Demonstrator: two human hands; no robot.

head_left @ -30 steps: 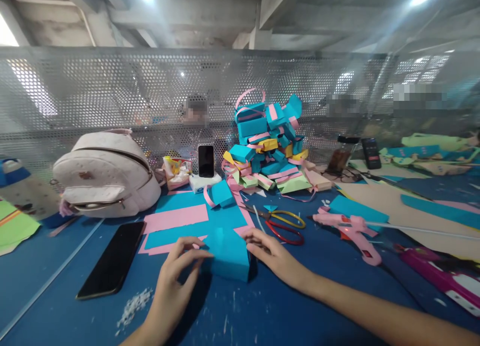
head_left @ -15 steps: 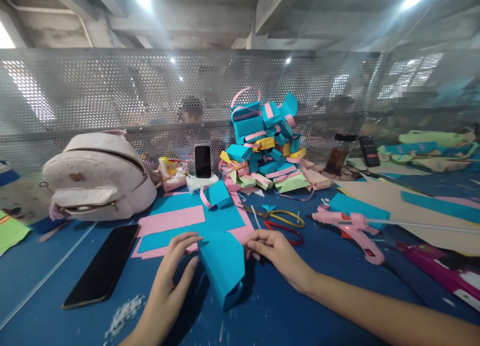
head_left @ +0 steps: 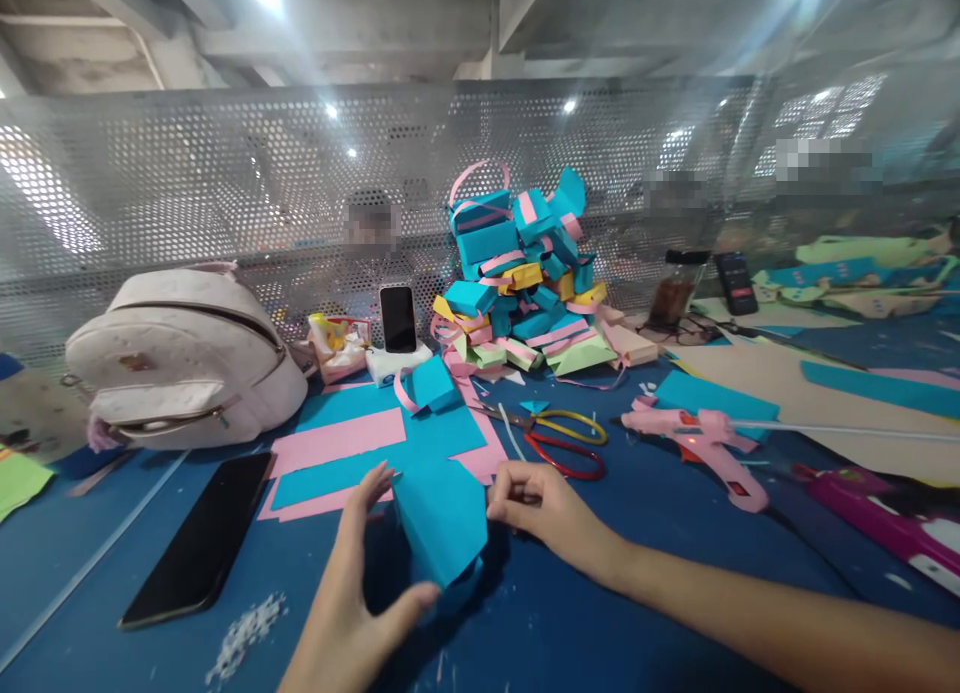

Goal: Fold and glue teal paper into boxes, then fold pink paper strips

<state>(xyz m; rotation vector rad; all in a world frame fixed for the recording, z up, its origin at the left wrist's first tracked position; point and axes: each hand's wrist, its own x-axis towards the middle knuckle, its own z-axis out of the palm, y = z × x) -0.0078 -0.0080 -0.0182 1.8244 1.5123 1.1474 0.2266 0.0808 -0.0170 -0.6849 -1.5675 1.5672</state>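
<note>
A folded blue paper box (head_left: 439,518) sits in front of me between both hands. My left hand (head_left: 367,573) is on its left side, fingers spread wide; the fingertips are by the far left corner and the thumb reaches the near end. At the right edge of the box, my right hand (head_left: 544,508) has thumb and forefinger pinched together, the other fingers curled. Just beyond lie flat blue and pink paper sheets (head_left: 352,438), with a small blue paper bag (head_left: 433,383) with a pink handle on top.
A heap of paper bags (head_left: 487,243) stands against the perforated screen (head_left: 247,193). Scissors (head_left: 566,453), a pink glue gun (head_left: 705,438) and a magenta tool (head_left: 885,533) lie to the right. A white backpack (head_left: 187,363) and a black phone (head_left: 199,538) are on the left.
My left thumb has moved down and right to the near end of the box, opening the hand wider. The box has tilted a little. My right fingers have curled in more.
</note>
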